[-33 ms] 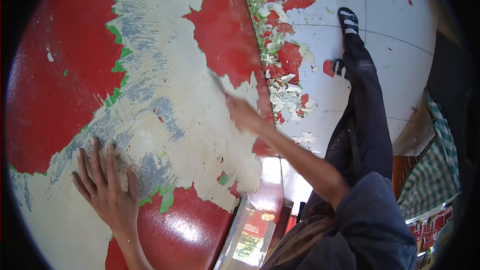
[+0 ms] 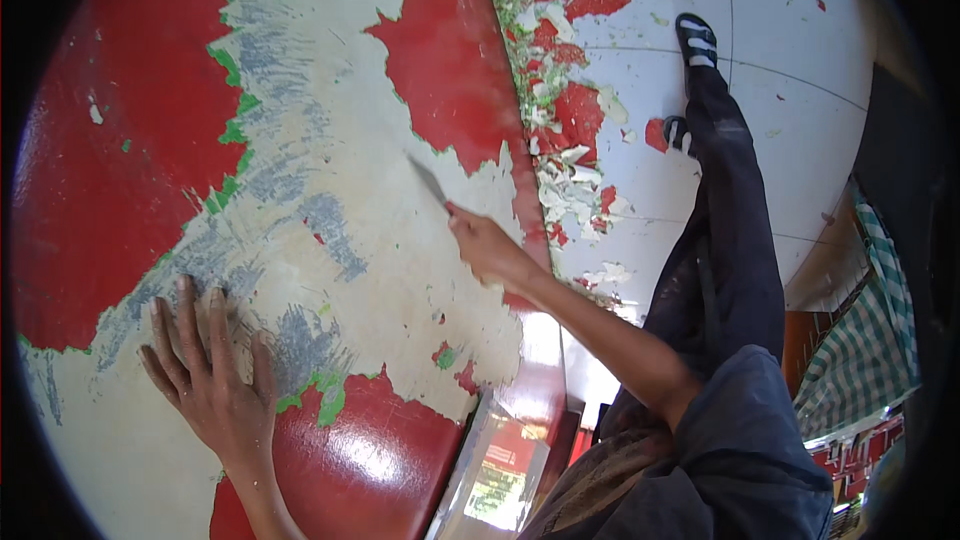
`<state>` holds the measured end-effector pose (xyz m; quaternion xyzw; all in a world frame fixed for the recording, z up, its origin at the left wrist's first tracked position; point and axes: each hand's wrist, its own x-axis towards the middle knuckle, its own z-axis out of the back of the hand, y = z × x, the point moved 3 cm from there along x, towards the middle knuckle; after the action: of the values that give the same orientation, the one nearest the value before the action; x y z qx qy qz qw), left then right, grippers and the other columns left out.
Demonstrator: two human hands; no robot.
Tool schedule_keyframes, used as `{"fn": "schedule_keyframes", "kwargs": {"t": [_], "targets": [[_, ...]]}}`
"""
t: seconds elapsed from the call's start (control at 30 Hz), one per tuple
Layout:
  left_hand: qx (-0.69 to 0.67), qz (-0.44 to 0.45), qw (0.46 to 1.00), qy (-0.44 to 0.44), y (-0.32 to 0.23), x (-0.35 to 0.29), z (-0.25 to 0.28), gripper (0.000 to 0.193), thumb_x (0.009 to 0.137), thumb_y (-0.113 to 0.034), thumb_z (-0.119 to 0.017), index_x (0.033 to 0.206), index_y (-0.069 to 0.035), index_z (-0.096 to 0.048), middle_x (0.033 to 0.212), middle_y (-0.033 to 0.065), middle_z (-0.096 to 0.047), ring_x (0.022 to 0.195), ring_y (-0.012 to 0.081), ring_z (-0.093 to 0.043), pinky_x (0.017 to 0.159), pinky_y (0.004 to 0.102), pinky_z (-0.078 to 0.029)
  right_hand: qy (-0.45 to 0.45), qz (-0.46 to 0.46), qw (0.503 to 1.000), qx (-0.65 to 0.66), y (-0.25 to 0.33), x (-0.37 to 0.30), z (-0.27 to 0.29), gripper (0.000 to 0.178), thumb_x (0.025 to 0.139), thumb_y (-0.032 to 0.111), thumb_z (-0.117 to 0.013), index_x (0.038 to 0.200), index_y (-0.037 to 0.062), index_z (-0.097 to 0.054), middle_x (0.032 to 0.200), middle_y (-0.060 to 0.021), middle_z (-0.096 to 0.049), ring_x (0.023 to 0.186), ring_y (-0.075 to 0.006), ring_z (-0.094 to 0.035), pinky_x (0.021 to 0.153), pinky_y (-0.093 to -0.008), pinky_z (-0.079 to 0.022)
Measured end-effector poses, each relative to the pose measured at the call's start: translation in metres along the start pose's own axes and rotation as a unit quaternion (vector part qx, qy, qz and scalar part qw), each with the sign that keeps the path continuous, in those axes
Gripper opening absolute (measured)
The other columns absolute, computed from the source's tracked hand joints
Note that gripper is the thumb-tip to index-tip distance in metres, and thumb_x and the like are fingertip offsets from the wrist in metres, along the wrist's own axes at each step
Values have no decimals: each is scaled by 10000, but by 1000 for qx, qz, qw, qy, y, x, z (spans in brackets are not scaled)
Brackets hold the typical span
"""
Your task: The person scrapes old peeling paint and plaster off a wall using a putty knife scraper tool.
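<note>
My right hand (image 2: pixel 490 248) is closed around the red handle of a scraper (image 2: pixel 430 180). Its thin grey blade, slightly blurred, points up and left over the bare cream patch. I cannot tell whether the tip touches. My left hand (image 2: pixel 212 370) lies flat with fingers spread on the stripped area at lower left. The large curved panel (image 2: pixel 130 170) is coated in glossy red paint with torn edges. Between the red areas is a cream layer (image 2: pixel 370 230) with grey scratched streaks and green fringes.
Red, white and green paint flakes (image 2: pixel 578 120) lie along the panel's right edge on the pale tiled floor (image 2: pixel 790 20). My leg (image 2: pixel 725 190) and dark sandals stand at right. A green checked cloth (image 2: pixel 870 360) hangs at far right. A glossy reflective piece (image 2: pixel 500 480) is at bottom centre.
My right hand has shifted slightly down and right, and the scraper blade shows more plainly. My left hand has stayed nearly still.
</note>
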<state>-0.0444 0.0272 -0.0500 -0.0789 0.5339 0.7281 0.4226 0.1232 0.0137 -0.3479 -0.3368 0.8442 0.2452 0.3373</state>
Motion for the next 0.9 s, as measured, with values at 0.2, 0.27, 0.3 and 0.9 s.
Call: {"fn": "schedule_keyframes", "kwargs": {"t": [0.2, 0.27, 0.3, 0.9], "targets": [[-17, -7, 1000, -9, -16, 11, -1, 420, 862, -409, -572, 1252, -255, -552, 1418, -16, -438, 1341, 265, -356, 1132, 499, -204, -117, -6, 993, -4, -26, 84, 66, 329, 971, 373, -374, 928, 71, -499, 580, 0, -422, 395, -117, -430, 355, -315, -379], [2, -4, 1000, -7, -7, 8, -3, 412, 869, -418, -559, 1247, -253, -554, 1417, -14, -440, 1339, 266, -360, 1130, 498, -206, -75, -4, 997, -13, -18, 74, 44, 366, 969, 353, -356, 935, 35, -534, 623, -75, -484, 439, -187, -497, 426, -357, -425], [17, 0, 1000, 6, -1, 1, -2, 406, 877, -427, -547, 1242, -251, -557, 1416, -12, -442, 1337, 267, -363, 1128, 497, -209, -38, 15, 999, -22, -16, 39, 17, 398, 967, 334, -335, 847, 2, -521, 664, -153, -549, 482, -257, -561, 495, -397, -469], [46, -23, 999, 8, -2, 3, -10, 453, 907, -517, -460, 1272, -259, -532, 1398, 9, -463, 1317, 292, -390, 1109, 507, -246, -82, -140, 967, 198, -115, 117, 58, 507, 963, 347, -370, 1441, 187, -312, 616, -14, -469, 428, -132, -422, 387, -330, -397]]}}
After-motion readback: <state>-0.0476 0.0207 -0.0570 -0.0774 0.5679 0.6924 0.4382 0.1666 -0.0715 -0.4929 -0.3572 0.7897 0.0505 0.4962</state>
